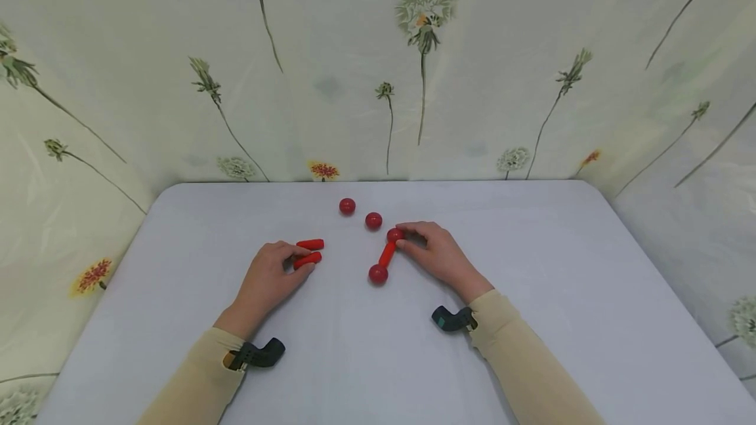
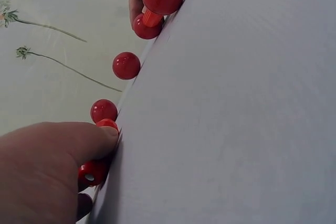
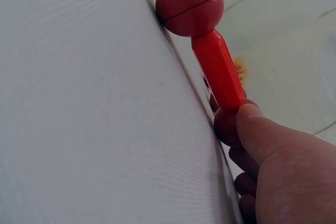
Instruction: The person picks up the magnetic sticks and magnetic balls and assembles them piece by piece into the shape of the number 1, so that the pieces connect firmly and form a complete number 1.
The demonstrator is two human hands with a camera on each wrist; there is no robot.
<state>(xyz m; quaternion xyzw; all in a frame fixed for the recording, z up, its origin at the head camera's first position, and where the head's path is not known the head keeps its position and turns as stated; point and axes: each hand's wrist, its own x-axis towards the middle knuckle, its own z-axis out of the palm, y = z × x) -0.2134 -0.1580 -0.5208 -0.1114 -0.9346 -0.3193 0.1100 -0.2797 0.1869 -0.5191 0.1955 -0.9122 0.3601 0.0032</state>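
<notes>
My right hand [image 1: 440, 251] pinches the far ball of a red dumbbell-shaped piece, a ribbed rod [image 3: 218, 69] with a glossy ball at each end. Its nearer ball [image 1: 378, 274] points toward me, and thumb and fingers are on the other ball [image 3: 228, 125]. To the left, my left hand [image 1: 274, 277] pinches a short red rod [image 1: 308, 260] between thumb and fingers. A second red rod [image 1: 310, 244] lies just beyond it, close to the fingers. In the left wrist view, one rod end [image 2: 93, 173] shows a pale hole.
Two loose red balls, one farther back [image 1: 347, 206] and one nearer the dumbbell [image 1: 373, 220], rest on the white table [image 1: 366, 359]. Behind the table's far edge hangs a flower-patterned cloth [image 1: 331, 51]. Each wrist carries a dark camera mount [image 1: 451, 319].
</notes>
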